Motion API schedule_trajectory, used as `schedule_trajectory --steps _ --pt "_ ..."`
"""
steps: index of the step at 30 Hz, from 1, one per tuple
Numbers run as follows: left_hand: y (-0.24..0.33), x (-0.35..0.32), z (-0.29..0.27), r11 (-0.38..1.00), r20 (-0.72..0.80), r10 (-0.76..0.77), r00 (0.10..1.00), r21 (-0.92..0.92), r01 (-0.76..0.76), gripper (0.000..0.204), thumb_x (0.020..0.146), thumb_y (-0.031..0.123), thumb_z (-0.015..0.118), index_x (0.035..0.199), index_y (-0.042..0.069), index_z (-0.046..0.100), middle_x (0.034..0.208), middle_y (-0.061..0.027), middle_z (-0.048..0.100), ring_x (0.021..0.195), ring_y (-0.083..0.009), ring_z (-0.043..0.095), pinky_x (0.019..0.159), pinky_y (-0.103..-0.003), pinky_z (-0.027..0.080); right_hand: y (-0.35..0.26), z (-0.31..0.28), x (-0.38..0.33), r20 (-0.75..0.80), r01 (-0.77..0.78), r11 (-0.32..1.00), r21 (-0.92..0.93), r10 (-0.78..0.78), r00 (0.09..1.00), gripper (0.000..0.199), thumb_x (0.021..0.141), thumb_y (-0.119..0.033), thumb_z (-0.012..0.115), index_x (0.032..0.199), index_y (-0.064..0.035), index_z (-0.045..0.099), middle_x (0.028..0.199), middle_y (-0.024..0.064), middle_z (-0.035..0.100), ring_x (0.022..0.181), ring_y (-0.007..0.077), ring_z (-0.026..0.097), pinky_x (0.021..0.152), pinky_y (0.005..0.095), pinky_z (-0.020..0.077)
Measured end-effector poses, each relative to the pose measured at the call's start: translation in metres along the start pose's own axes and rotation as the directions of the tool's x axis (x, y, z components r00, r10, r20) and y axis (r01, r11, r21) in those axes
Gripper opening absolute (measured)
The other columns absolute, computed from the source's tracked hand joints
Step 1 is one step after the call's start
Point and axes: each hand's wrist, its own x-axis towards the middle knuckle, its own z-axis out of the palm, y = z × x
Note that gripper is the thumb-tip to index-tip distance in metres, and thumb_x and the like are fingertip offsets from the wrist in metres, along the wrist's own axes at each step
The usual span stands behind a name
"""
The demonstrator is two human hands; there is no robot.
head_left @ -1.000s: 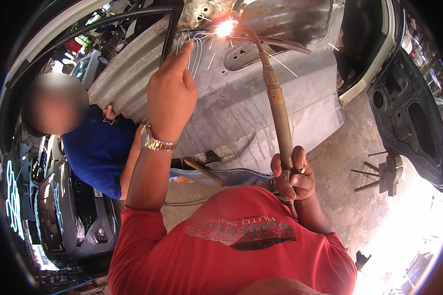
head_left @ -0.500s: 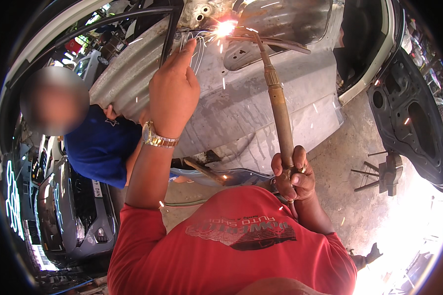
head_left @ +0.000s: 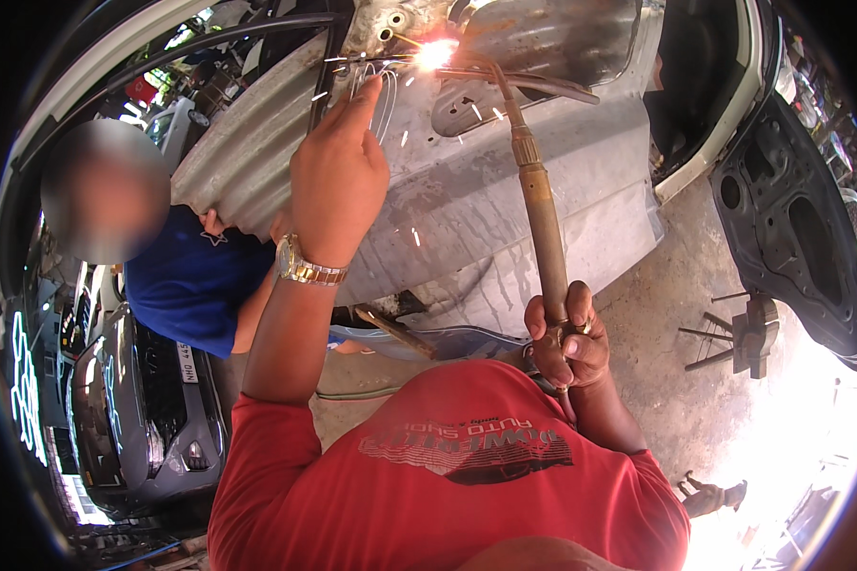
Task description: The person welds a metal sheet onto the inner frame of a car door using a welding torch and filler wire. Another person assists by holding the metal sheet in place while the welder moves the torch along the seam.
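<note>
Closed around the lower end of a brass welding torch (head_left: 540,205), the right hand (head_left: 564,335) has its fingers wrapped tight about the handle, knuckles outward, just above the red shirt (head_left: 448,476). From that fist the torch's long axis rises steeply and leans a little to the left; near the top its thin neck bends over leftward, so the tip points at a bright white-orange flame spot (head_left: 435,53) on the grey car body panel (head_left: 505,190). Sparks scatter down across the bare metal below that spot. Raised beside it, the left hand (head_left: 338,176) is pinched on a thin filler rod (head_left: 376,63), fingertips together and the other fingers curled; the rod runs nearly level toward the right, its end at the flame. A gold wristwatch (head_left: 307,269) sits on that wrist. To the left, below the panel's ribbed edge, a second person in a blue shirt (head_left: 195,285) stands close against the panel. Lower left, a dark grey car (head_left: 129,409) shows a small white oblong number plate (head_left: 187,362) on its front. At the right edge a detached black door shell (head_left: 795,238) leans over the concrete floor (head_left: 676,381).
</note>
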Motion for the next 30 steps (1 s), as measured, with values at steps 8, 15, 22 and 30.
schedule_trajectory --steps 8,15,22,30 --pt "-0.002 0.0 0.001 1.0 -0.007 -0.004 1.0 -0.015 0.004 0.048 0.092 -0.003 0.061 0.139 0.004 0.067 0.128 -0.0213 0.073 0.107 -0.0407 0.073 0.091 -0.046 0.061 0.001 0.001 -0.001 -0.006 -0.001 1.0 -0.013 0.001 1.0 0.032 0.094 0.005 0.065 0.105 -0.013 0.041 0.115 0.0352 0.054 0.044 0.0148 0.058 0.033 0.0235 0.0462" --pt "0.0 -0.001 0.002 0.999 -0.062 -0.005 0.998 -0.048 0.002 0.049 0.093 -0.005 0.06 0.139 0.01 0.07 0.093 -0.0232 0.071 0.071 -0.0381 0.066 0.068 -0.043 0.052 -0.001 -0.002 0.0 0.0 -0.014 1.0 -0.012 0.014 1.0 0.032 0.094 0.006 0.064 0.104 -0.0126 0.04 0.115 0.0351 0.054 0.045 0.0157 0.058 0.034 0.0246 0.048" --pt "0.004 -0.005 -0.009 0.995 -0.01 -0.063 0.998 -0.079 0.062 0.051 0.093 -0.006 0.058 0.142 0.007 0.065 0.126 -0.023 0.072 0.104 -0.0422 0.072 0.086 -0.048 0.059 -0.001 -0.004 -0.001 0.015 -0.015 1.0 -0.014 0.015 1.0 0.032 0.095 0.006 0.064 0.105 -0.0124 0.04 0.116 0.0356 0.053 0.046 0.017 0.06 0.034 0.025 0.0464" --pt "0.015 -0.033 -0.018 0.899 0.094 -0.198 0.976 -0.38 0.219 0.054 0.098 -0.004 0.057 0.151 0.01 0.059 0.12 -0.0252 0.073 0.085 -0.0356 0.074 0.076 -0.041 0.057 -0.003 0.003 -0.009 0.02 0.001 0.984 -0.178 0.003 1.0 0.034 0.094 0.009 0.065 0.107 -0.0115 0.041 0.115 0.0362 0.053 0.049 0.0181 0.062 0.036 0.0252 0.0475"
